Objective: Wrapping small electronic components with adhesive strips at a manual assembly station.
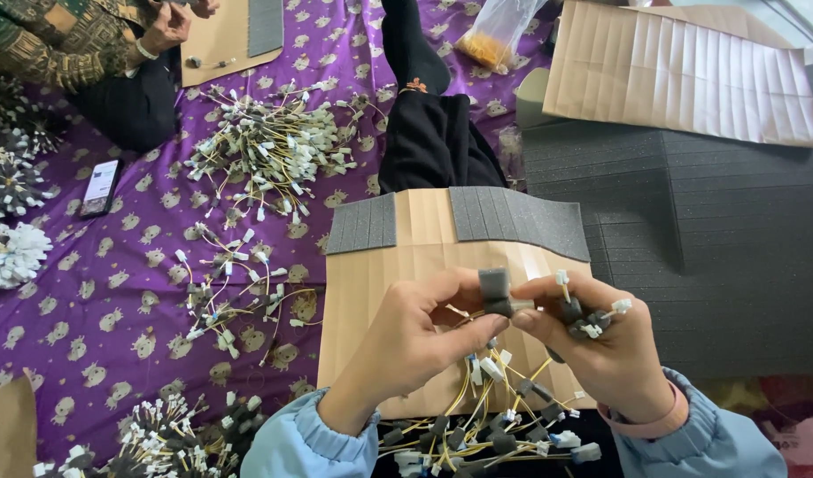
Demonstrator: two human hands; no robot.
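Foam piece (494, 288) pinched by left hand (415, 341), right hand (601, 350) clutching wire connectors (592, 320); loose pinch could drop foam.

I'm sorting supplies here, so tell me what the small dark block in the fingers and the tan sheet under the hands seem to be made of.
The small dark block, pinched between the left hand and right hand, looks like matte grey foam: dull, soft-edged, like the scored strips nearby. The tan sheet looks like kraft paper or thin card, with sharp straight creases.
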